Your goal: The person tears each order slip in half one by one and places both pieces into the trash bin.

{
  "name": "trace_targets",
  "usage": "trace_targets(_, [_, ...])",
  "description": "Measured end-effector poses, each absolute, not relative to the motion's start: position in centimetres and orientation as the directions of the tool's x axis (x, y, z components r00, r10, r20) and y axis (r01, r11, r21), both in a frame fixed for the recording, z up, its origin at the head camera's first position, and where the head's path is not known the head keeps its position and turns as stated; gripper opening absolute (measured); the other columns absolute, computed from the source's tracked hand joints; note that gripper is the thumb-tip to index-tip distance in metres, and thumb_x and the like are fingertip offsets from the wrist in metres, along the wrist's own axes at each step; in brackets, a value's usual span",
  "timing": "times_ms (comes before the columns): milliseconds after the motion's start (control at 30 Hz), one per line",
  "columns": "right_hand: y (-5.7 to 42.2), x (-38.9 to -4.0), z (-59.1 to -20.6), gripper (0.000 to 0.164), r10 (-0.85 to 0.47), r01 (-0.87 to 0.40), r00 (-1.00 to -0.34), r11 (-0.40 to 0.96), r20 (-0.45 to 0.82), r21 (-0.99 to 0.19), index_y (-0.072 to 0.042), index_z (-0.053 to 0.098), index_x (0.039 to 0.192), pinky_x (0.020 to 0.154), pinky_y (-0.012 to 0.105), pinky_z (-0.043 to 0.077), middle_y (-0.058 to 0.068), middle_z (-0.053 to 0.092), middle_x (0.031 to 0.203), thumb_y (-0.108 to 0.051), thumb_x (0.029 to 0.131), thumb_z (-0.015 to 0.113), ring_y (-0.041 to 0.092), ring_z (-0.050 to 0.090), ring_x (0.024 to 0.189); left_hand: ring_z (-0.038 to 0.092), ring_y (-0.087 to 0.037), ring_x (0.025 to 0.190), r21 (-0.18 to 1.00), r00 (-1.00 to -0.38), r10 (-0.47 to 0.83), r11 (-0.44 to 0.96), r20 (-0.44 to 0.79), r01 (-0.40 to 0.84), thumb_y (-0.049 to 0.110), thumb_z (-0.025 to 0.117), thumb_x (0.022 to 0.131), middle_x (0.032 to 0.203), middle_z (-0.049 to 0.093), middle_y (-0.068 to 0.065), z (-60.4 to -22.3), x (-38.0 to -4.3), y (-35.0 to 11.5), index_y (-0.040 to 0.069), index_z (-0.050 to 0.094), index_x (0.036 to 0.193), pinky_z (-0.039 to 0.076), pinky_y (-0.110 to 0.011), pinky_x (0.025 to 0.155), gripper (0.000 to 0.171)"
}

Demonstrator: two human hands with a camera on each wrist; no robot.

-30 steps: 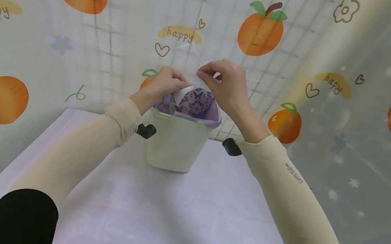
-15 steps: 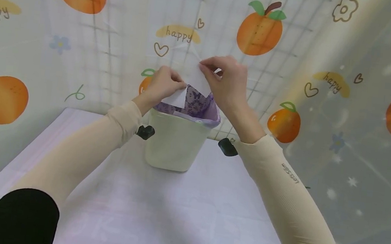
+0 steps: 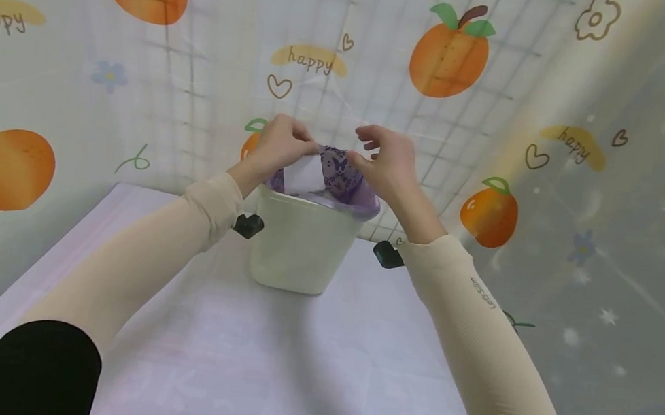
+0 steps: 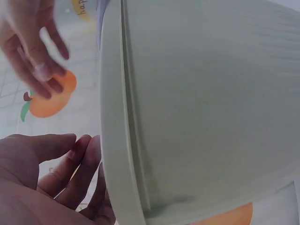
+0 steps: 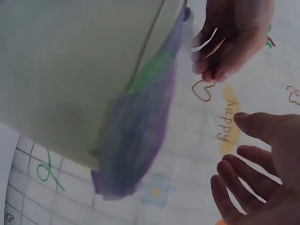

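Observation:
A pale green bin [image 3: 300, 245] with a purple liner bag [image 3: 367, 201] folded over its rim stands in the head view. Over its mouth, my left hand [image 3: 280, 147] pinches a piece of white paper [image 3: 304, 175] that hangs down at the opening. Right of it shows a purple butterfly-printed sheet [image 3: 339, 173], its top edge near my left fingertips. My right hand [image 3: 389, 163] is above the bin's right side, fingers spread and holding nothing. The right wrist view shows this right hand [image 5: 262, 168] with thumb and fingers apart. The bin wall [image 4: 211, 103] fills much of the left wrist view.
The bin stands on a white-covered table [image 3: 241, 361]. Behind it hangs a curtain [image 3: 228, 38] printed with oranges, with a wire grid showing through. A black wrist device [image 3: 248, 226] sits at my left cuff, another [image 3: 388, 255] at my right.
The white paper between my hands came apart into two pieces. My right hand has let go of its piece, lowered slightly and spread its fingers; my left hand stays nearly in place.

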State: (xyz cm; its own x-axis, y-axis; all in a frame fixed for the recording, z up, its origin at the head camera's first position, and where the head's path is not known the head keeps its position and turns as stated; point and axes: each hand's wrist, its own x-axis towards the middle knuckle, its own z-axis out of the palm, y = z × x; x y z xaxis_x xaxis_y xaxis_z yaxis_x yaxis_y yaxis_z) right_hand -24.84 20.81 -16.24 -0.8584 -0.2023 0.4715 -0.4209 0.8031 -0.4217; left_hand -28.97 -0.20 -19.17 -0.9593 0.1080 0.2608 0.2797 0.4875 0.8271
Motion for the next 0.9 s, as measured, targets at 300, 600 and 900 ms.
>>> trace_targets(300, [22.7, -25.4, -17.9, 0.058, -0.171, -0.372, -0.879, 0.832, 0.446, -0.413, -0.002, 0.055, 0.149, 0.116, 0.052, 0.040, 0.018, 0.059, 0.151, -0.031, 0.101, 0.071, 0.038, 0.057, 0.135, 0.069, -0.022, 0.102, 0.820, -0.955, 0.128, 0.490, 0.266, 0.294, 0.016, 0.070, 0.097, 0.105, 0.080, -0.013, -19.4, -29.2, -0.9, 0.005, 0.082, 0.098, 0.053, -0.040, 0.097, 0.016])
trace_targets(600, [24.2, -25.2, -18.4, 0.062, -0.141, -0.347, -0.886, 0.833, 0.441, -0.430, -0.001, 0.051, 0.152, 0.119, 0.055, 0.037, 0.021, 0.054, 0.155, -0.037, 0.104, 0.065, 0.040, 0.052, 0.140, 0.068, -0.025, 0.110, 0.748, -0.948, 0.145, 0.585, 0.284, 0.314, 0.025, 0.072, 0.099, 0.119, 0.077, -0.008, -18.6, -29.4, -2.1, 0.007, 0.082, 0.105, 0.055, -0.043, 0.098, 0.022])
trace_targets(900, [26.8, -24.8, -19.5, 0.074, -0.089, -0.270, -0.918, 0.853, 0.385, -0.447, -0.001, 0.035, 0.161, 0.127, 0.055, 0.026, 0.022, 0.040, 0.165, -0.048, 0.107, 0.055, 0.043, 0.036, 0.153, 0.066, -0.028, 0.112, 0.709, -0.952, 0.094, 0.647, 0.292, 0.282, 0.028, 0.069, 0.100, 0.120, 0.076, -0.013, -17.8, -29.4, -4.4, 0.004, 0.080, 0.113, 0.055, -0.043, 0.098, 0.029])
